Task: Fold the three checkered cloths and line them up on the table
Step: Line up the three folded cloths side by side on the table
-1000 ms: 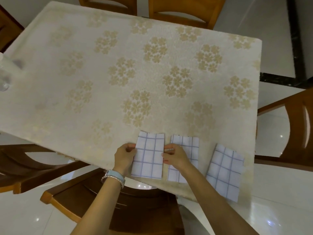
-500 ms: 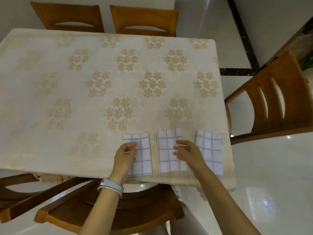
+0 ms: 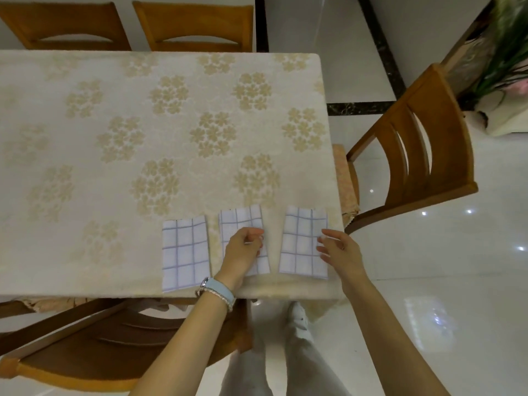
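Observation:
Three folded white cloths with a blue check lie in a row near the front right edge of the table. The left cloth lies free. My left hand lies on the middle cloth, its bent fingers pinching the cloth's right edge. The right cloth lies close to the table's right edge. My right hand has its fingers spread, and the fingertips touch that cloth's right edge. The middle cloth sits slightly farther back than the left one.
A cream tablecloth with gold flowers covers the table. Wooden chairs stand at the far side, at the right and at the front left. A potted plant stands at the far right. My legs are over the glossy floor.
My left hand moved from the left cloth to the middle one. My right hand moved from the middle cloth to the right cloth's right edge. The view shifted to the right.

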The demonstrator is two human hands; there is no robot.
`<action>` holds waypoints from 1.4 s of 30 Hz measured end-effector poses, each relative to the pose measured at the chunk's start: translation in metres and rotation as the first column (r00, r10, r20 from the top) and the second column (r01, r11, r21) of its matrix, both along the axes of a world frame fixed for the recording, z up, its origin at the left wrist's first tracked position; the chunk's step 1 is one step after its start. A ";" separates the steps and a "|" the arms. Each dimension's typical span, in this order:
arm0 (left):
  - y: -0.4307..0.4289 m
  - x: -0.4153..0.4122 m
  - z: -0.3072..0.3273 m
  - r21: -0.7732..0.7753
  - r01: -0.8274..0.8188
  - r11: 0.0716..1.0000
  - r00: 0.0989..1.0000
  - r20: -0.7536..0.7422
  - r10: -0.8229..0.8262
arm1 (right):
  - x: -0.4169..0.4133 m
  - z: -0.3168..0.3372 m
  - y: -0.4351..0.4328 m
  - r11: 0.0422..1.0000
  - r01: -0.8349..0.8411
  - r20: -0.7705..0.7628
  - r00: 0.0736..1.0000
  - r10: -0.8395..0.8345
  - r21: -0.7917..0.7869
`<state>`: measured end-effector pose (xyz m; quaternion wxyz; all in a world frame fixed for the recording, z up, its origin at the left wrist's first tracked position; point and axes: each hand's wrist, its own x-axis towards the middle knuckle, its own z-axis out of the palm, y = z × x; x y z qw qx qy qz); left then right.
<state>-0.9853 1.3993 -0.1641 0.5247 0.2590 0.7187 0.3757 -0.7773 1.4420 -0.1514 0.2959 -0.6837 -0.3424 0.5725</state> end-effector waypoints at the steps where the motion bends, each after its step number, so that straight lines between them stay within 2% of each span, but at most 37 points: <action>1: 0.004 0.008 -0.003 -0.011 0.011 1.000 1.000 -0.013 -0.011 | 0.008 -0.002 0.004 1.000 0.005 0.005 1.000 -0.005 -0.003; 9: 0.025 0.049 -0.019 -0.068 -0.011 0.998 0.990 -0.142 0.001 | 0.035 -0.031 0.028 0.991 -0.110 0.060 0.992 0.114 -0.077; 16: 0.033 0.061 -0.032 -0.090 -0.037 0.995 0.970 -0.241 0.014 | 0.036 -0.037 0.037 0.984 -0.129 0.012 0.991 0.132 -0.123; 28: 0.029 0.069 -0.045 -0.155 0.049 0.987 0.967 -0.241 -0.086 | 0.045 -0.051 0.033 0.974 -0.216 0.201 0.953 0.226 -0.071; 42: 0.013 0.086 -0.053 -0.146 0.161 0.976 0.948 -0.252 -0.194 | 0.066 -0.058 0.022 0.979 -0.198 0.252 0.946 0.203 -0.047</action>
